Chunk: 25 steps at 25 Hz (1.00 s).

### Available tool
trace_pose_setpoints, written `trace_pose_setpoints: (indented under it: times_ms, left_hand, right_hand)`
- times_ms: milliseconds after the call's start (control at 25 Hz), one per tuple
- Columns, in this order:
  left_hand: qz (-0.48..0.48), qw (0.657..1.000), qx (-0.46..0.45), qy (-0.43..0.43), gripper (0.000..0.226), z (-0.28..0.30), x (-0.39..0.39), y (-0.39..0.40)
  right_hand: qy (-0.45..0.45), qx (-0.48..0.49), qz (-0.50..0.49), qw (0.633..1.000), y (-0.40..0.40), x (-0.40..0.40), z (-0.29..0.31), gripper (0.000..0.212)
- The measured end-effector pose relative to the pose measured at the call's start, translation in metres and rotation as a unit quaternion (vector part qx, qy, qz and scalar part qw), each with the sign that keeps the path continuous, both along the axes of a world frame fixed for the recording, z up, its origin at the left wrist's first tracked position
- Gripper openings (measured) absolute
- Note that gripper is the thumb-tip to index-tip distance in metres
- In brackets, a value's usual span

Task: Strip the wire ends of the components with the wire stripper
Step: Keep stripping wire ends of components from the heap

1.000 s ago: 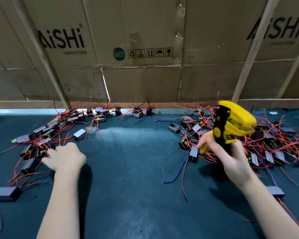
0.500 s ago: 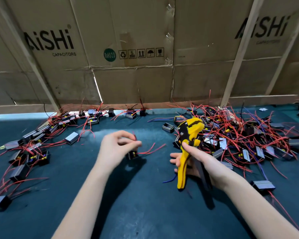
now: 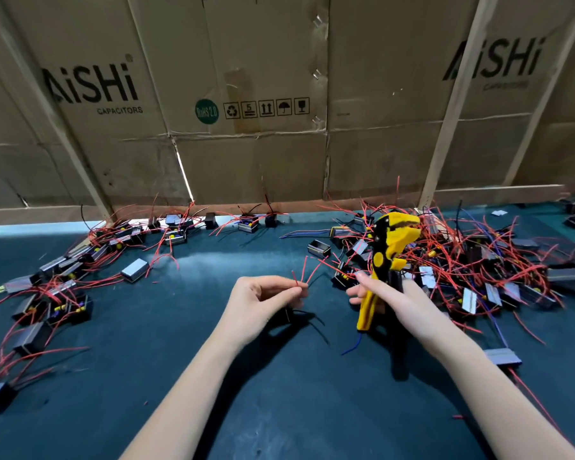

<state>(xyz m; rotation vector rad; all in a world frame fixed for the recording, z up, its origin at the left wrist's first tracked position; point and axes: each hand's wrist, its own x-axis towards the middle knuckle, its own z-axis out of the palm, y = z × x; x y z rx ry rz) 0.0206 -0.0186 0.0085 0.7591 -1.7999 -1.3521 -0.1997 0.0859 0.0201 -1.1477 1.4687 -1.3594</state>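
My left hand (image 3: 263,302) pinches the red wires (image 3: 307,268) of a small black component (image 3: 287,315) that hangs below the fingers, above the table's middle. The wire ends fan upward and to the right. My right hand (image 3: 395,298) grips the handles of a yellow and black wire stripper (image 3: 387,254), held upright with its jaws at the top, a short way right of the wires. The jaws are apart from the wires.
A dense pile of components with red wires (image 3: 472,260) covers the right of the dark green table (image 3: 180,360). Another spread of components (image 3: 63,277) lies at the left. A cardboard wall (image 3: 263,144) closes the back edge.
My left hand went from the left pile to the table's middle with a component and now pinches its wires. The stripper came down beside it and now stands upright.
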Motion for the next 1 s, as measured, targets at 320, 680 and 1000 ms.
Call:
trace_pose_setpoints:
  times_ms: [320,680,1000]
  left_hand:
    - [-0.036,0.998,-0.033,-0.042,0.017,-0.002,-0.005,0.006]
    - [-0.047,0.996,-0.027,-0.067,0.020,0.002,-0.004,0.004]
    - [-0.056,0.995,-0.041,-0.069,0.023,-0.002,-0.007,0.008]
  right_hand:
    - [0.194,-0.036,0.015,0.980,0.008,0.008,0.004,0.042]
    - [0.623,-0.007,-0.307,0.719,0.005,-0.005,-0.004,0.047]
    - [0.660,-0.064,-0.292,0.689,0.000,0.005,-0.010,0.048]
